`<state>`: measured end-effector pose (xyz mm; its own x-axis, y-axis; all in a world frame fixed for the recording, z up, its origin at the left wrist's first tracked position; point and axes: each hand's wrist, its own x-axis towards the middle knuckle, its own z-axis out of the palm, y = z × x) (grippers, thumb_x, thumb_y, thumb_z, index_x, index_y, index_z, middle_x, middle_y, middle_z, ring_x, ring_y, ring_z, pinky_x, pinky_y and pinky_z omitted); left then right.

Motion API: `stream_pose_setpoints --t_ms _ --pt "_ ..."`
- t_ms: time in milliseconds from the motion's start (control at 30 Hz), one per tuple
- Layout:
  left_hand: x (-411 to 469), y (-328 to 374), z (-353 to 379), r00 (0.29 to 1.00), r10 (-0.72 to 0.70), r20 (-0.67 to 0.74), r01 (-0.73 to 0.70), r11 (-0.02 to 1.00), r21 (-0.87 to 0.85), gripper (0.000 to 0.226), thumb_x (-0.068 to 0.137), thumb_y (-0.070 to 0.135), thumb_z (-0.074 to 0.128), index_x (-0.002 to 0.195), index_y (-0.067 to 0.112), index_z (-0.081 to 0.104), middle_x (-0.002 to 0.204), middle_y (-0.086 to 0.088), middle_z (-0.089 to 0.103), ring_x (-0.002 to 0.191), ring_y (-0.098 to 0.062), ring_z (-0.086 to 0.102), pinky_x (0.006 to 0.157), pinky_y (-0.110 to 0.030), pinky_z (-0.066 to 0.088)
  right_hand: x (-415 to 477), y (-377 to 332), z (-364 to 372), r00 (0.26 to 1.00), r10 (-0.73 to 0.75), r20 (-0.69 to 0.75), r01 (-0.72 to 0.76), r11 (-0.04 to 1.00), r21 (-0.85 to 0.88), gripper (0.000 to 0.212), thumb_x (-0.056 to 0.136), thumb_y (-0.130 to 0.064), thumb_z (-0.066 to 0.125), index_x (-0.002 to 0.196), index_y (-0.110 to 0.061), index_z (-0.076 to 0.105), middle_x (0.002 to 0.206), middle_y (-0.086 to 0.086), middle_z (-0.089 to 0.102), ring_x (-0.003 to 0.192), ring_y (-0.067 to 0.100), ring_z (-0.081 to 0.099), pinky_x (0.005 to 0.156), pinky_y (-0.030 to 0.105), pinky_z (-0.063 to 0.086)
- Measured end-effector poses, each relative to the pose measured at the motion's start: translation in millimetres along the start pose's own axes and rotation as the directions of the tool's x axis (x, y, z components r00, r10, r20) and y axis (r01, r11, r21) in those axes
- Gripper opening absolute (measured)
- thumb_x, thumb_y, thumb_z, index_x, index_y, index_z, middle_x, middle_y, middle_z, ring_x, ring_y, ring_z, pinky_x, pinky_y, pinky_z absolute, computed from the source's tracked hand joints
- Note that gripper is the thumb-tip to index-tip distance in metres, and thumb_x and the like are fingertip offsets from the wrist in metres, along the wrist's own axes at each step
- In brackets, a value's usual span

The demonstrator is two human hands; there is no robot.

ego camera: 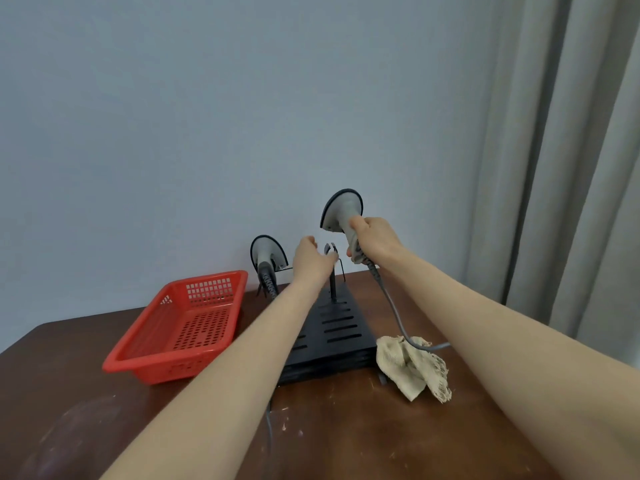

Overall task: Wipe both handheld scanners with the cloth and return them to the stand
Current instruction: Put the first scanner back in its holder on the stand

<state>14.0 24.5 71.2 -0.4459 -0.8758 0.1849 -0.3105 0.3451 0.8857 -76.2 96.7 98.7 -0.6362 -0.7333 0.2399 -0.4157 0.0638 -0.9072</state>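
We hold a scanner (pixel 341 207) above the slotted black stand (pixel 341 327)
Right hand (pixel 372 244) clenches its smooth gray handle; left hand (pixel 309 260) curls at the post, grip unclear.

Right hand (pixel 372 242) gripping raised scanner (pixel 341 211), left hand (pixel 308 259) holding stand cradle (pixel 329 249), second scanner (pixel 268 252) docked, cloth (pixel 412 367) beside stand (pixel 337 327)

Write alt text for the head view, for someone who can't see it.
The right hand grips one grey scanner raised above the black stand, while the left hand is at the stand's empty holder. The second scanner sits in the other holder; the cloth lies on the table beside the stand, opposite a red basket.
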Motion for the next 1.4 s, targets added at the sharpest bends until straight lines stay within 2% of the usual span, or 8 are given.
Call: stream_pose_setpoints --t_ms 167,433,667,933,1067,1167,1267,1400 --pt "17.2 -43.4 26.2 0.999 -0.021 -0.034 0.028 0.979 0.203 0.085 0.081 0.014 0.069 0.148 0.002 0.017 0.151 -0.013 0.029 0.138 -0.027 0.03 0.108 -0.039 0.035 12.3 10.2 12.8 1.0 -0.001 -0.004 0.001 1.0 -0.008 0.03 0.091 -0.028 0.038 0.069 -0.01 0.049 0.082 0.023 0.069 0.068 0.029 0.06 0.065 0.035 0.046" --pt "39.1 -67.3 43.0 0.994 -0.1 -0.054 0.111 0.954 0.279 0.106 0.075 0.033 0.078 0.15 0.005 0.008 0.154 -0.011 0.024 0.142 -0.026 0.023 0.108 -0.04 0.033 33.5 19.1 26.8 0.998 -0.016 -0.058 0.01 0.996 -0.093 0.033 0.091 -0.029 0.037 0.062 -0.015 0.038 0.062 0.004 0.055 0.057 0.018 0.051 0.056 0.03 0.038" --pt "41.0 -74.5 51.3 0.988 -0.062 -0.144 0.1 0.956 0.277 0.046 0.08 0.034 0.073 0.111 0.009 0.05 0.106 -0.007 0.064 0.096 -0.026 0.061 0.068 -0.037 0.05 38.7 19.8 28.2 0.999 -0.028 -0.042 0.023 0.992 -0.122 0.03 0.089 -0.029 0.038 0.063 -0.014 0.041 0.066 0.007 0.061 0.061 0.02 0.054 0.059 0.031 0.041" --pt "37.5 -85.4 57.6 0.987 -0.038 -0.153 0.089 0.936 0.34 0.037 0.088 0.037 0.063 0.106 0.006 0.052 0.104 -0.012 0.066 0.096 -0.03 0.062 0.075 -0.04 0.052 36.2 26.0 35.3 0.999 -0.026 -0.023 0.024 0.994 -0.102 0.029 0.086 -0.029 0.038 0.063 -0.012 0.043 0.061 0.007 0.064 0.061 0.025 0.06 0.071 0.04 0.051" --pt "37.2 -87.7 59.0 0.99 -0.018 -0.143 0.07 0.928 0.365 0.036 0.089 0.037 0.061 0.104 0.006 0.052 0.103 -0.013 0.065 0.094 -0.031 0.062 0.075 -0.041 0.05 33.5 26.4 39.7 1.0 -0.001 0.031 0.005 0.993 -0.117 0.029 0.089 -0.034 0.037 0.101 -0.012 0.054 0.082 0.008 0.068 0.077 0.023 0.064 0.081 0.039 0.052" --pt "37.1 -88.4 59.6 0.991 0.004 -0.136 0.049 0.921 0.386 0.035 0.09 0.037 0.061 0.104 0.005 0.053 0.103 -0.014 0.065 0.095 -0.032 0.062 0.076 -0.041 0.05 28.3 27.6 40.7 0.999 0.012 0.031 -0.005 0.981 -0.192 0.045 0.094 -0.037 0.035 0.134 -0.017 0.04 0.112 0.01 0.062 0.1 0.025 0.059 0.089 0.041 0.048" --pt "37.1 -88.0 59.2 0.992 0.015 -0.124 0.033 0.924 0.38 0.034 0.09 0.035 0.061 0.105 0.006 0.054 0.103 -0.014 0.065 0.094 -0.032 0.061 0.076 -0.041 0.05 25.1 25.4 39.9 0.999 -0.025 0.027 0.031 0.968 -0.25 0.048 0.095 -0.039 0.031 0.142 -0.025 0.033 0.132 0.008 0.054 0.113 0.028 0.055 0.094 0.043 0.045" --pt "36.0 -88.1 58.4 0.994 0.022 -0.11 0.021 0.929 0.37 0.032 0.09 0.033 0.061 0.105 0.006 0.054 0.102 -0.014 0.065 0.093 -0.032 0.061 0.074 -0.041 0.049 21.7 21.9 40.7 0.998 -0.055 0.043 0.067 0.94 -0.335 0.045 0.096 -0.033 0.028 0.14 -0.026 0.035 0.131 0.008 0.055 0.112 0.03 0.054 0.094 0.045 0.044"
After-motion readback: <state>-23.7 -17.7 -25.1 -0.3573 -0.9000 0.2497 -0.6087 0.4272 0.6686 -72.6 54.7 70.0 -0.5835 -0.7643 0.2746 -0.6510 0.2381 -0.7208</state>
